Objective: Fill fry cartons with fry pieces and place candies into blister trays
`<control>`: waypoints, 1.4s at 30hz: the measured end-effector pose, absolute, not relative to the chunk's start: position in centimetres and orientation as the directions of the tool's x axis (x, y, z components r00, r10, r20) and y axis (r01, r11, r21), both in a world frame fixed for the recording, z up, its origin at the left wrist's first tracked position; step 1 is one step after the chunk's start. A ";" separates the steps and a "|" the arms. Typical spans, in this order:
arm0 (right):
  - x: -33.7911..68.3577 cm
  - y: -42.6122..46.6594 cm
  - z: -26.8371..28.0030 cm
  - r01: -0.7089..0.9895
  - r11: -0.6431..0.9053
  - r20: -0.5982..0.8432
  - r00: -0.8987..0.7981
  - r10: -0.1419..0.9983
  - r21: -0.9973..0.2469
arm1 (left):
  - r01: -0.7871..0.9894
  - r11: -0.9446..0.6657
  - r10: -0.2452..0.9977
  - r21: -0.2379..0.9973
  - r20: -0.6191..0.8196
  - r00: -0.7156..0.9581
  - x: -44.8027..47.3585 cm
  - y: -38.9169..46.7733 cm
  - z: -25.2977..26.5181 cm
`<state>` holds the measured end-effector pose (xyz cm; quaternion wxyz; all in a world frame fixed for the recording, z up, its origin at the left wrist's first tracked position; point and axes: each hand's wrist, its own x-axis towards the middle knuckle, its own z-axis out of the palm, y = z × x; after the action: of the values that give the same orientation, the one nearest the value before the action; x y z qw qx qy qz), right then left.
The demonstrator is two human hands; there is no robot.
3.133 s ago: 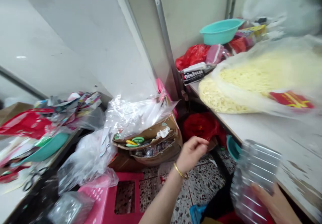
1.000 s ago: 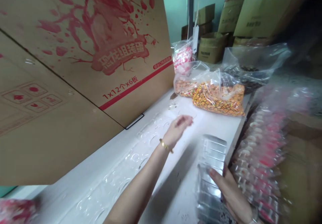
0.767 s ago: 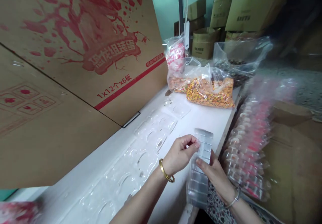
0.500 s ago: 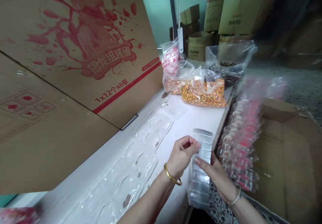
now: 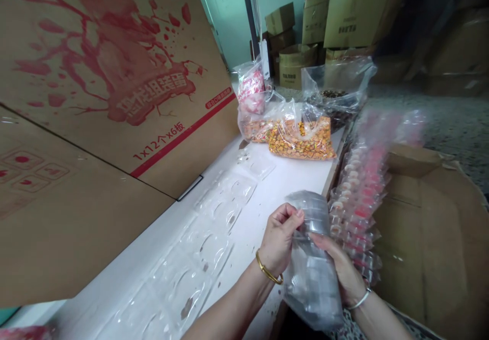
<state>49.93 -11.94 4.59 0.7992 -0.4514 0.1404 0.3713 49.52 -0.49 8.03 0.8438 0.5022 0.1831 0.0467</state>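
Observation:
Between my hands is a long, silvery clear-plastic bundle (image 5: 315, 273) with ridges running across it; its exact kind cannot be made out. My left hand (image 5: 280, 233), wearing a gold bangle, pinches its left edge near the top. My right hand (image 5: 340, 263), with a pale bangle, wraps round the right side, thumb lying on the front. The lower end hangs over the table's near edge and is blurred. To the left, clear moulded plastic sheets (image 5: 208, 248) with round hollows lie in a row on the white table (image 5: 263, 184).
A big printed carton (image 5: 114, 126) fills the left. Bags of orange wrapped pieces (image 5: 301, 138), a pink-filled bag (image 5: 252, 93) and a dark-filled bag (image 5: 338, 105) stand at the far end. Packs with pink contents (image 5: 362, 202) line the right, beside an open cardboard box (image 5: 431, 238).
The bundle has turned and spread in my hands, looking wider and rounder. My right hand has shifted slightly right along its side; the left keeps its pinch. The view has swung a little.

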 end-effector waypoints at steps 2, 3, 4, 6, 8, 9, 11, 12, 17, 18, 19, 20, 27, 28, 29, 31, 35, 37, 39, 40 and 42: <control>50.4 -12.6 4.3 -0.701 0.328 -0.566 0.708 0.423 -0.633 | 0.090 0.497 0.283 0.863 -0.259 0.924 49.8 -0.5 8.2; 50.7 -13.0 4.2 -0.670 0.334 -0.562 0.740 0.370 -0.662 | 0.069 0.489 0.309 0.870 -0.246 0.919 50.0 -0.1 8.4; 51.0 -13.6 4.1 -0.627 0.346 -0.554 0.779 0.295 -0.698 | 0.034 0.477 0.347 0.878 -0.224 0.911 50.4 0.4 8.5; 52.0 -15.2 4.1 -0.546 0.387 -0.543 0.830 0.128 -0.743 | -0.069 0.458 0.452 0.886 -0.165 0.876 51.3 1.9 8.3; 53.0 -17.1 4.2 -0.486 0.476 -0.555 0.832 -0.004 -0.733 | -0.146 0.492 0.527 0.859 -0.160 0.834 52.9 3.5 7.3; 53.4 -18.0 4.3 -0.466 0.521 -0.567 0.823 -0.041 -0.715 | -0.162 0.528 0.542 0.834 -0.184 0.820 54.0 4.1 6.4; 54.0 -19.5 4.4 -0.425 0.581 -0.576 0.812 -0.095 -0.694 | -0.164 0.600 0.549 0.783 -0.253 0.797 56.3 4.7 4.0; 54.2 -20.0 4.5 -0.407 0.590 -0.571 0.813 -0.115 -0.697 | -0.159 0.627 0.548 0.763 -0.286 0.786 57.4 4.7 2.7; 53.1 -19.6 4.4 -0.496 0.502 -0.595 0.802 -0.047 -0.709 | 0.036 0.602 0.534 0.798 -0.436 0.724 60.3 4.4 -2.6; 52.6 -19.1 4.3 -0.532 0.458 -0.600 0.800 -0.005 -0.713 | 0.087 0.545 0.557 0.834 -0.438 0.706 59.9 4.5 -2.9; 52.2 -18.5 4.3 -0.553 0.407 -0.592 0.805 0.035 -0.727 | 0.126 0.468 0.591 0.875 -0.416 0.691 59.1 4.7 -2.8; 51.7 -17.8 4.3 -0.555 0.355 -0.571 0.818 0.069 -0.753 | 0.152 0.377 0.623 0.914 -0.372 0.688 58.0 4.9 -2.4; 49.3 -12.6 5.0 -0.344 0.241 -0.255 0.907 0.335 -0.908 | 0.137 0.047 0.148 0.989 -0.143 0.979 48.0 3.1 7.9; 49.0 -12.1 5.1 -0.340 0.248 -0.226 0.891 0.393 -0.907 | 0.145 0.039 0.083 0.989 -0.148 0.985 47.2 2.7 9.0; 48.7 -11.8 5.2 -0.343 0.251 -0.212 0.876 0.432 -0.905 | 0.160 0.030 0.051 0.987 -0.161 0.986 46.5 2.4 9.8; 48.2 -11.3 5.4 -0.367 0.247 -0.224 0.858 0.462 -0.897 | 0.195 0.030 0.071 0.980 -0.197 0.978 45.8 1.9 10.3; 47.5 -11.3 5.9 -0.414 0.236 -0.278 0.848 0.451 -0.879 | 0.237 0.216 0.154 0.947 -0.273 0.950 45.4 1.2 9.5; 47.3 -11.5 6.1 -0.438 0.244 -0.294 0.837 0.461 -0.866 | 0.216 0.343 0.176 0.914 -0.288 0.941 45.2 0.7 9.3; 47.2 -11.9 6.1 -0.480 0.253 -0.313 0.809 0.497 -0.840 | 0.183 0.427 0.201 0.885 -0.291 0.935 45.1 0.2 9.3; 47.1 -12.1 6.1 -0.505 0.256 -0.324 0.792 0.517 -0.824 | 0.169 0.450 0.218 0.877 -0.291 0.932 45.1 0.0 9.3; 47.0 -12.3 5.9 -0.556 0.260 -0.355 0.760 0.545 -0.790 | 0.147 0.468 0.243 0.871 -0.287 0.926 45.1 -0.3 9.3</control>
<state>46.99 -12.32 5.85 0.7937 -0.4998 0.0054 0.3467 45.06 -0.28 9.31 0.8354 0.5150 0.1897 0.0287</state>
